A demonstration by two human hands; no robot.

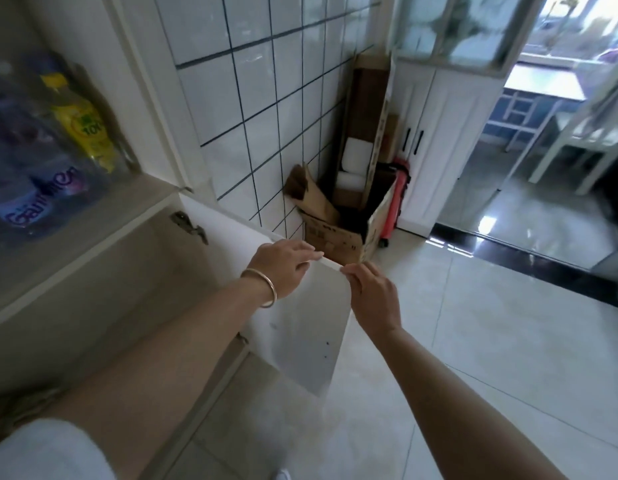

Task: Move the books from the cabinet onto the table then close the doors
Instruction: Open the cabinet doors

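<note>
1. Glass fronts the upper cabinet (51,140) at far left; behind it stand a yellow bottle (84,123) and a blue-and-purple pack (34,199), both blurred.
2. Below, the lower compartment stands open, its inside beige and smooth; no books show in what can be seen of it. A metal hinge (190,225) sits at the top corner.
3. The door (300,327) is a flat white panel with rounded corners, swung out over the pale glossy floor tiles.
4. The left hand (283,265), a metal bangle (262,287) on its wrist, lies palm down on the door's top edge, fingers curled over it.
5. The right hand (373,296) pinches the door's outer top corner, fingers closed on the edge; both forearms reach forward.
6. Just past the door, a torn cardboard box (338,233) stands against the white tiled wall, with a red item (396,199) beside it.
7. Farther right stands a white cupboard (435,140).
</note>
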